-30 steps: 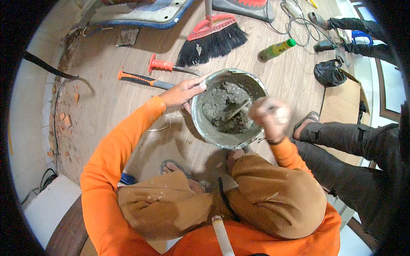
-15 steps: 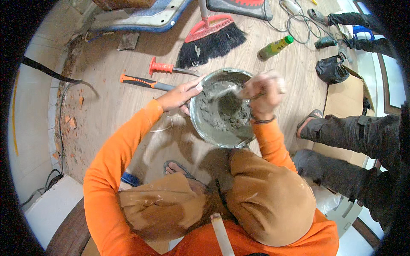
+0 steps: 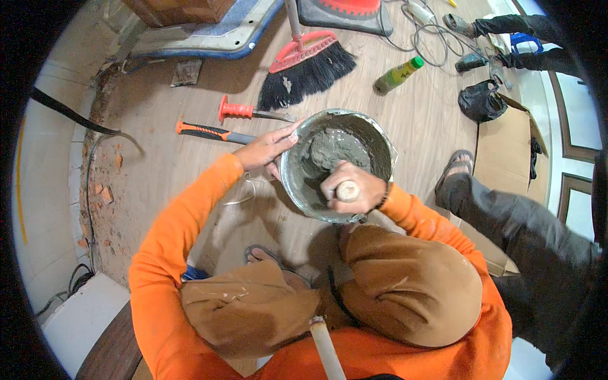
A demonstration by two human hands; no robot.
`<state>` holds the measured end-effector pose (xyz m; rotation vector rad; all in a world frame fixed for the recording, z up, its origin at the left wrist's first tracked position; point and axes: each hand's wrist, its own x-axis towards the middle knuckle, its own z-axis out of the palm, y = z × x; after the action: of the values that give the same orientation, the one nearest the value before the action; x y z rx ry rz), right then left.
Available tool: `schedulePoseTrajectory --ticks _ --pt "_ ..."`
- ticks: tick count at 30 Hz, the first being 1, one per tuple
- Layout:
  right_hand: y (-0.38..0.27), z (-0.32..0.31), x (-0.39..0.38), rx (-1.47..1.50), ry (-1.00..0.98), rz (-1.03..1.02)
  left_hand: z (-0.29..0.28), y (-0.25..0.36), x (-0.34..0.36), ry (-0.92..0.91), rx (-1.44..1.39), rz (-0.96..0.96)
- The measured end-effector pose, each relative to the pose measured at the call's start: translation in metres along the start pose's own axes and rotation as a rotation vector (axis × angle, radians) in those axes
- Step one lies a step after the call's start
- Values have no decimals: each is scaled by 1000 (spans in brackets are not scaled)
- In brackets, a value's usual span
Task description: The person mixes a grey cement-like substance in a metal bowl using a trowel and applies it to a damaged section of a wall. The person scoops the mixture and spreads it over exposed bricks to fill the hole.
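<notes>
A bucket of wet grey mortar stands on the floor in front of my knees. My left hand grips its left rim, thumb on top and fingers against the outer wall. Inside, over the near right part of the bucket, my right hand is closed round a trowel, whose pale round handle end points up at me. The trowel's blade is hidden below the hand. The mortar is heaped toward the far side, with a wet shine on top.
Left of the bucket lie an orange-and-black-handled hammer and a chisel with a red guard. Beyond are a broom, a green-capped bottle and a cable. At right, another person's leg stands near cardboard. Rubble lines the left wall.
My right hand has moved from the bucket's far right side down and left into its near part. The mortar is now heaped farther back. The other person's legs at right have shifted.
</notes>
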<state>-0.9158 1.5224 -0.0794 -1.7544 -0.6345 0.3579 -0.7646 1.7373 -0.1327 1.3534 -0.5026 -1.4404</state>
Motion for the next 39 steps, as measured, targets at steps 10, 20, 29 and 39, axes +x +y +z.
schedulePoseTrajectory --ticks 10,20,29,39 --pt "3 -8 41 -547 990 -89 4 -8 -3 87 -24 9" --pt "-34 11 -34 221 1232 98 7 -6 -7 126 -14 50" --pt "33 10 49 115 1017 256 5 7 -1 98 32 -32" --pt "1 -5 43 173 1540 -282 5 -2 -8 102 17 -25"
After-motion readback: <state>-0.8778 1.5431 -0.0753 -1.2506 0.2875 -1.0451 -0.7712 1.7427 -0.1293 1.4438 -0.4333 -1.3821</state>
